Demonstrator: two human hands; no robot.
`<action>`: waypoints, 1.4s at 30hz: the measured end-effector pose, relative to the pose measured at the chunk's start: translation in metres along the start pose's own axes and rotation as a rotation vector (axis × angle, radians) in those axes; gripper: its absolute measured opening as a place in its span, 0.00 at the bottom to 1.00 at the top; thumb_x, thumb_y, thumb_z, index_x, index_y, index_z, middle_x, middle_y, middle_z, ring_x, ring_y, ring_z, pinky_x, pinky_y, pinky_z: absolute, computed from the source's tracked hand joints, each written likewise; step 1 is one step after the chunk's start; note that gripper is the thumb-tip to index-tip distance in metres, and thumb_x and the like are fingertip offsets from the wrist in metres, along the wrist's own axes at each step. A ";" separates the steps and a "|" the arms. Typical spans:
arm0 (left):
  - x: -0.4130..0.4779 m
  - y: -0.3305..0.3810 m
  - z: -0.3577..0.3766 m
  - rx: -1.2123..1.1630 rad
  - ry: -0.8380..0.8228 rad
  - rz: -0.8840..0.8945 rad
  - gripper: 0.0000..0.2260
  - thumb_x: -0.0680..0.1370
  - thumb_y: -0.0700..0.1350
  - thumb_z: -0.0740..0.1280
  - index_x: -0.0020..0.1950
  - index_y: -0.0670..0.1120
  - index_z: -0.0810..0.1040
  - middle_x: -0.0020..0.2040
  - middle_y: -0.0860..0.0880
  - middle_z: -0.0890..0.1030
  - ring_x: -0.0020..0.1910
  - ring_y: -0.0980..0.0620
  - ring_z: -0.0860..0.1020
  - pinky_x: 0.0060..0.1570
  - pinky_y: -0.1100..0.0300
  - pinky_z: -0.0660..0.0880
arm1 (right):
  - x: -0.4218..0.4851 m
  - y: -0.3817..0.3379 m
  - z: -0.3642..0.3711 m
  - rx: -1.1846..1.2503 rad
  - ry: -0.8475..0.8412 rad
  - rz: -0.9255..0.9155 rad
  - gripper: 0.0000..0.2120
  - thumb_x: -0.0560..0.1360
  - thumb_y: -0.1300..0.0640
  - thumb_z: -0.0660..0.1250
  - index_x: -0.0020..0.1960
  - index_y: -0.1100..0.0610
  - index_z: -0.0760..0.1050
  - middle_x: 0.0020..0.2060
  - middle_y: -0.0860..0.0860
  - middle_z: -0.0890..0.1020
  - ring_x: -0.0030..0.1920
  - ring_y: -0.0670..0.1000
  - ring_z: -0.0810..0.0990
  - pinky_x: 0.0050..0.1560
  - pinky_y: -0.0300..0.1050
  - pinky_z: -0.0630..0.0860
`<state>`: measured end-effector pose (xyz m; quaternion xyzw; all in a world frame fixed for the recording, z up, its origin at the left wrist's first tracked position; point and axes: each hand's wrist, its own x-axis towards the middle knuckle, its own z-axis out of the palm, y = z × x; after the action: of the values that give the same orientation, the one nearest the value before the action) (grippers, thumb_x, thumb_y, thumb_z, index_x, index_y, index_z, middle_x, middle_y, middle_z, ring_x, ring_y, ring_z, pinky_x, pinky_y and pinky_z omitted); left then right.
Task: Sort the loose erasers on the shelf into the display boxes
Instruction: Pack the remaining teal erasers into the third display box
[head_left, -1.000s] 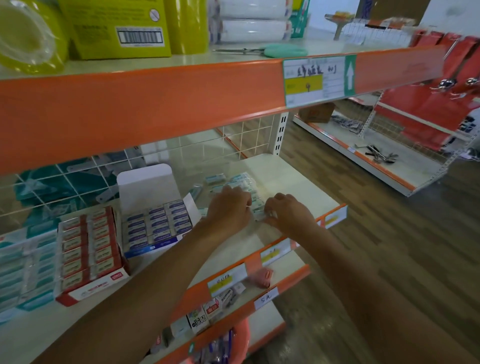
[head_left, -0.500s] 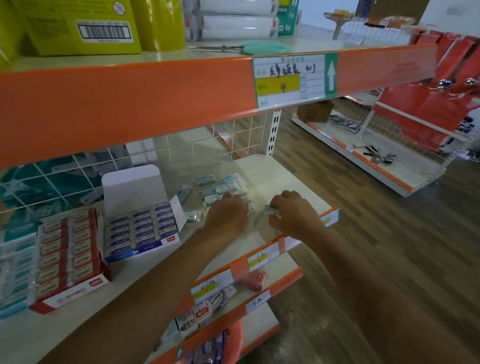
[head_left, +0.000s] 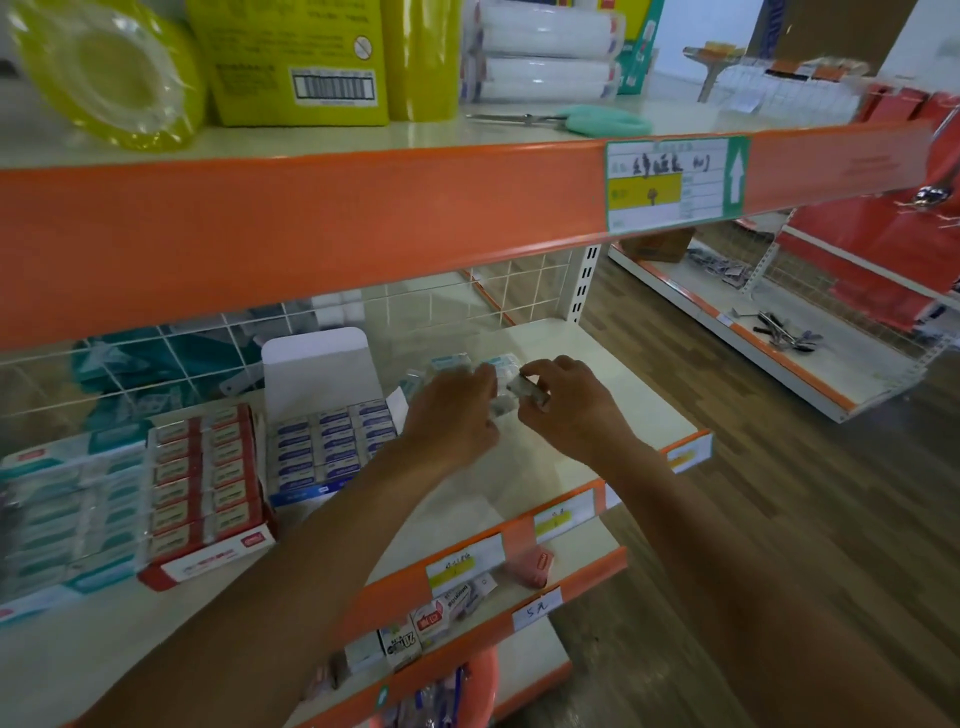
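Picking through the loose erasers (head_left: 451, 361)
The right hand (head_left: 569, 413) pinches one blurry eraser (head_left: 527, 388). The left hand (head_left: 451, 413) hides the others; its grip cannot be seen.

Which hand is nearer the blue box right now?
Left. The left hand is just right of the blue box, close beside it. The right hand, pinching an eraser, is farther right, beyond the left hand.

Single head-worn wide-angle view, facing forward and down, close over the shelf (head_left: 639, 384)
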<state>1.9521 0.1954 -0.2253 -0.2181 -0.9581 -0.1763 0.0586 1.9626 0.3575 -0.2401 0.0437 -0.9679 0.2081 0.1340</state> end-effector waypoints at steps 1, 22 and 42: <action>-0.004 -0.006 -0.009 0.001 0.017 -0.009 0.16 0.73 0.45 0.68 0.59 0.46 0.72 0.56 0.45 0.77 0.55 0.46 0.75 0.44 0.57 0.69 | 0.003 -0.010 0.001 0.016 0.001 -0.012 0.18 0.73 0.54 0.68 0.62 0.56 0.76 0.49 0.54 0.78 0.52 0.54 0.74 0.48 0.43 0.72; -0.132 -0.173 -0.100 0.060 0.124 -0.502 0.07 0.73 0.46 0.69 0.47 0.45 0.74 0.41 0.51 0.73 0.40 0.53 0.72 0.37 0.61 0.71 | 0.022 -0.221 0.089 0.109 -0.182 -0.478 0.16 0.74 0.52 0.69 0.61 0.54 0.76 0.51 0.53 0.82 0.48 0.53 0.81 0.49 0.51 0.80; -0.202 -0.265 -0.123 0.099 0.119 -0.564 0.07 0.71 0.44 0.66 0.35 0.46 0.70 0.33 0.50 0.69 0.33 0.53 0.67 0.27 0.63 0.59 | 0.008 -0.313 0.136 0.168 -0.334 -0.498 0.12 0.71 0.54 0.73 0.46 0.51 0.69 0.39 0.46 0.77 0.38 0.45 0.76 0.37 0.40 0.73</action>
<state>2.0216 -0.1525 -0.2312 0.0708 -0.9832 -0.1512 0.0739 1.9661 0.0164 -0.2352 0.3241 -0.9154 0.2383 0.0160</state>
